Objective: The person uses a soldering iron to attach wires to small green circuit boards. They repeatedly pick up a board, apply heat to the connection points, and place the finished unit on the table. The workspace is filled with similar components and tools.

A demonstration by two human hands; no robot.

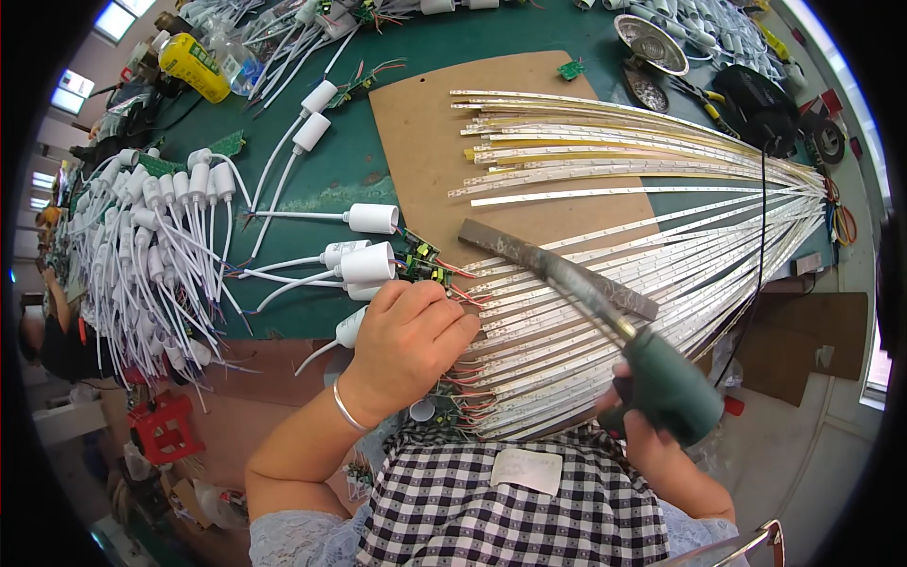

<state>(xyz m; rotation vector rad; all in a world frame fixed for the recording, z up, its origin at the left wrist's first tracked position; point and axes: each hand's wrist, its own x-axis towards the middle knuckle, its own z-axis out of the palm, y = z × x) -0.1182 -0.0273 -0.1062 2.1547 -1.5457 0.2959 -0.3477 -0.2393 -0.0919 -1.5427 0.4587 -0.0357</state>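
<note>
My left hand (411, 345), with a bangle on the wrist, is closed at the near ends of the LED strips (548, 321). Its fingertips are curled under, hiding what they pinch. Just beyond it lie small green circuit boards (420, 257) with red wires, joined to white plastic cylinders (367, 260) on white cables. In my right hand (647, 430) is a green soldering gun (673, 386), slightly blurred. Its metal shaft points up and left over the strips, crossing above a dark flat bar (557, 268) that lies across them.
A brown board (425, 132) lies under the strips on the green table (312, 180). Many white cylinders with cables (161, 227) are heaped at left. A metal dish (652, 44), pliers (704, 99) and a black cord (763, 217) are at right; a yellow bottle (192, 66) stands far left.
</note>
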